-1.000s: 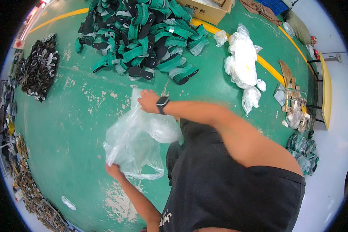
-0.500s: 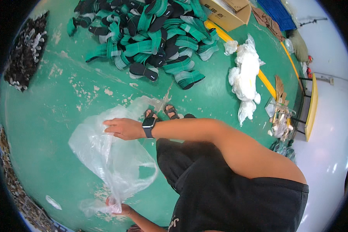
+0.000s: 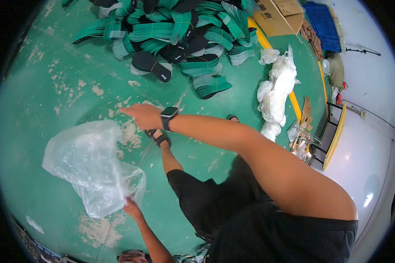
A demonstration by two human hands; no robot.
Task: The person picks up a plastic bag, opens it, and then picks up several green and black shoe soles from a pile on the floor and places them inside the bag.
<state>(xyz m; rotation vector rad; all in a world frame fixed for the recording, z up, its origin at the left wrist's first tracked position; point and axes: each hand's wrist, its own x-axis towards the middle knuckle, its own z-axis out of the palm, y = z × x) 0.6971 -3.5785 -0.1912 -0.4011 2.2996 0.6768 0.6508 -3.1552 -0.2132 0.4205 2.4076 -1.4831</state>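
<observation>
Head view looks down on a worn green floor [image 3: 52, 87] where a person in black shorts stands. Low in the scene, the left hand [image 3: 131, 207] pinches the near edge of a clear plastic bag [image 3: 90, 168], fingers closed on the film. That bag spreads out crumpled and half open to the left, lying on or just above the floor; which of the two cannot be told. The right hand [image 3: 141, 116] reaches out to the left across the middle of the scene, palm down, fingers held loosely together and holding nothing; it hangs just above and to the right of the bag's far edge, apart from it. A black smartwatch [image 3: 168, 117] sits on that wrist. Under the forearm a foot in a black sandal [image 3: 160, 138] rests on the floor.

At the far side lies a large heap of green-strapped sandals with black soles [image 3: 180, 35], some bundled in stacks, well apart from the bag. To the right of the heap a pile of white plastic bags [image 3: 276, 87] lies along a yellow floor line [image 3: 294, 103]. Farther right are a cardboard box [image 3: 278, 17] and a blue crate [image 3: 324, 26]. A small white scrap [image 3: 34, 224] lies on the floor at the near left.
</observation>
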